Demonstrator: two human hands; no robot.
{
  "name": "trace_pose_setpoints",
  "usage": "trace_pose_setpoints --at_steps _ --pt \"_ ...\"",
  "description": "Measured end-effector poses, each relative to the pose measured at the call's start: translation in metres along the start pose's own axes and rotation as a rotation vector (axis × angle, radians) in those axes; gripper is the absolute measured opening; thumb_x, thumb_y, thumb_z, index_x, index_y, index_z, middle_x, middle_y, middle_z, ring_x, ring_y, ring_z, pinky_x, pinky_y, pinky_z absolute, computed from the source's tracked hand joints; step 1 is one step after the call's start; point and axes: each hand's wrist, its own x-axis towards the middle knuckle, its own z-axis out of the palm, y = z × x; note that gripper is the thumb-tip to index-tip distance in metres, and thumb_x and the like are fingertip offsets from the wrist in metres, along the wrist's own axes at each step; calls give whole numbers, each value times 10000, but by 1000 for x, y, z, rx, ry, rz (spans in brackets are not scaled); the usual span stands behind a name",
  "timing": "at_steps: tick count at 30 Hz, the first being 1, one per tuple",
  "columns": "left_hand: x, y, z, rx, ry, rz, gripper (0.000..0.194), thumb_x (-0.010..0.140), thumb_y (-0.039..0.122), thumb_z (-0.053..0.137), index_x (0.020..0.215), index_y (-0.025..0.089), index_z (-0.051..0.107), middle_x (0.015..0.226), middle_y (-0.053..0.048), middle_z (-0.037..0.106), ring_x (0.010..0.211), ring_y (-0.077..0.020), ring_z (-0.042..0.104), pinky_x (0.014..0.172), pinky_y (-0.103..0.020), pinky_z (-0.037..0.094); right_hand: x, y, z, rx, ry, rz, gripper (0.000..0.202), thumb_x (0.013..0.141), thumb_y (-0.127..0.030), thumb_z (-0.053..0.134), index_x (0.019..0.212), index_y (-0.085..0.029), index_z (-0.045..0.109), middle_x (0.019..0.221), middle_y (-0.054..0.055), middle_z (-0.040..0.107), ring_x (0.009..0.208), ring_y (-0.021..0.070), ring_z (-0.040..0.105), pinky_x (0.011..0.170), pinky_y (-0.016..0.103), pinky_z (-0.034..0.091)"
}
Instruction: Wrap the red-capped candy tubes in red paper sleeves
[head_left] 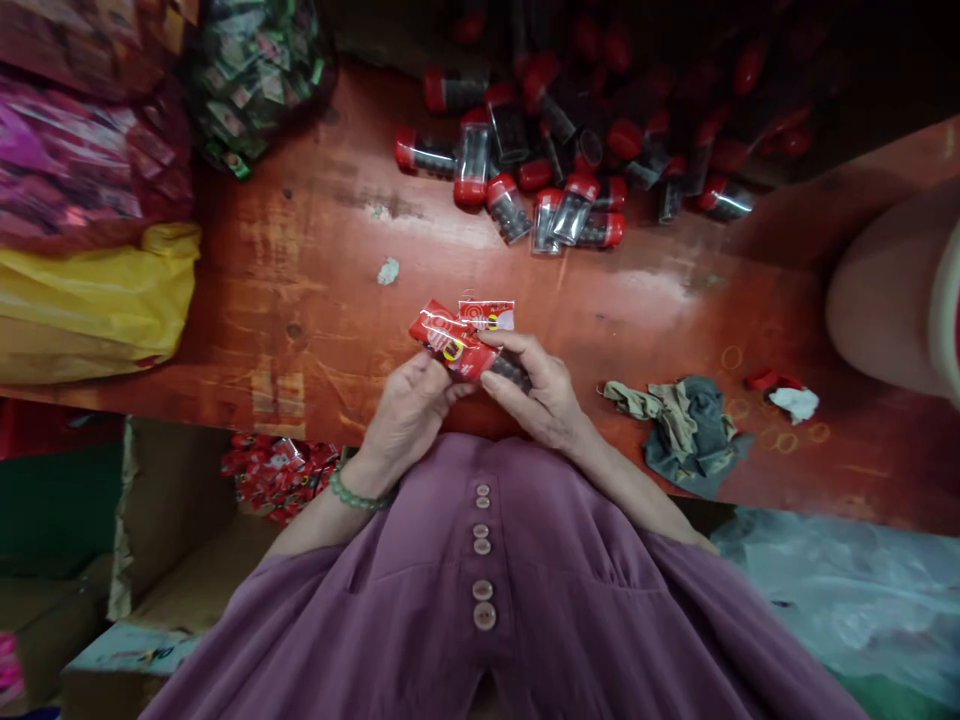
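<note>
Close to the table's front edge, both my hands work together on a red printed plastic sleeve (450, 340) with a yellow spot. My left hand (411, 405) pinches the sleeve's lower left side, a green bead bracelet on its wrist. In my right hand (544, 395) is a small clear jar (511, 370) with dark contents, its near end covered by the sleeve and fingers. The right fingertips also touch the sleeve. Just behind it shows a second red printed sleeve (491, 314); whether it lies on the table or is held too, I cannot tell.
Several red-capped jars (576, 208) lie piled at the back of the red wooden table (315, 270). Filled bags (90, 160) stand at left, a pale bucket (892, 290) at right. Rags (694, 430) lie right of my hands. Below left, a cardboard box (180, 540) holds red sleeves.
</note>
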Motion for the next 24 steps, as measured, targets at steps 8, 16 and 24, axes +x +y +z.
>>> trace_pose_setpoints --at_steps 8,16,24 --pt "11 4 10 -152 190 -59 296 580 378 916 758 197 764 779 2 761 707 -100 667 785 -238 546 1 3 6 -114 -103 -9 448 942 -321 573 1360 -204 461 1199 94 669 963 176 679 829 320 565" --pt "18 -2 9 -128 262 10 314 538 376 930 713 189 749 726 19 743 667 -89 642 754 -233 520 -2 9 7 -176 -27 -26 271 959 -263 512 1218 -202 558 1087 88 711 941 184 693 824 334 574" --pt "27 -6 6 -123 207 -9 283 611 437 889 673 201 744 679 12 721 636 -104 636 718 -268 530 2 18 20 77 49 132 271 1003 -380 445 1186 -202 534 766 -6 652 603 114 613 673 282 557"
